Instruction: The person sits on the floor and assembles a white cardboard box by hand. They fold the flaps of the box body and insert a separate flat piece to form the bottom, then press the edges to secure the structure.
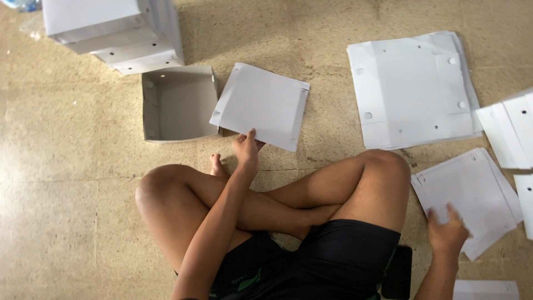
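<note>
My left hand [246, 149] pinches a flat white cardboard sheet [261, 105], my right hand [447, 233] rests spread on a sheet pile [472, 194] on the speckled floor [66, 183].

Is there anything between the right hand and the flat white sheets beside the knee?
Nothing visible. The right hand already rests on the near edge of the sheets, with its fingers spread over them.

A speckled beige stone floor [66, 200] carries everything; a person sits cross-legged on it at the centre. An open white box [177, 105] lies ahead, with stacked folded boxes [114, 33] at top left; a pile of flat white cardboard sheets [411, 89] lies at top right, more flat sheets [472, 194] lower right, and a dark phone [398, 272] beside the person's hip.
</note>
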